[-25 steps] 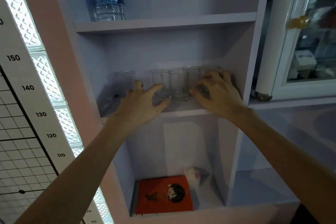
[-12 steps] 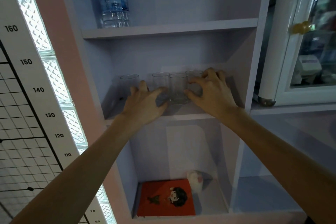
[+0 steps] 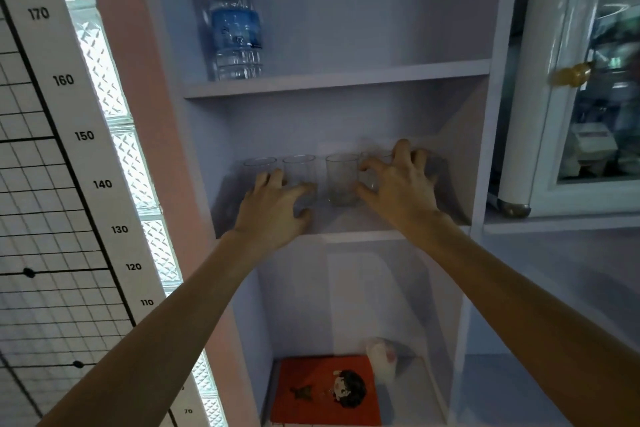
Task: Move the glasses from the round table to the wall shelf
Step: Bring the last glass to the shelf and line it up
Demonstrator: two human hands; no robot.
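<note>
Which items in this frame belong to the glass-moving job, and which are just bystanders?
Part of the job:
- glasses in a row on the middle shelf
- left hand, at the second glass from the left
- right hand, fingers around the rightmost glass

Just lying about:
- water bottle on the upper shelf
- orange book in the bottom compartment
- height chart
- glass-door cabinet

Glasses point(image 3: 341, 180) clear, smooth glass; wall shelf point(image 3: 336, 80) matt painted board; bottle point(image 3: 235, 35) glossy plastic.

The right hand point(image 3: 401, 184) hides most of the rightmost glass point(image 3: 372, 166), the water bottle point(image 3: 235, 35) top is cropped, and cabinet contents point(image 3: 602, 135) are blurred.
</note>
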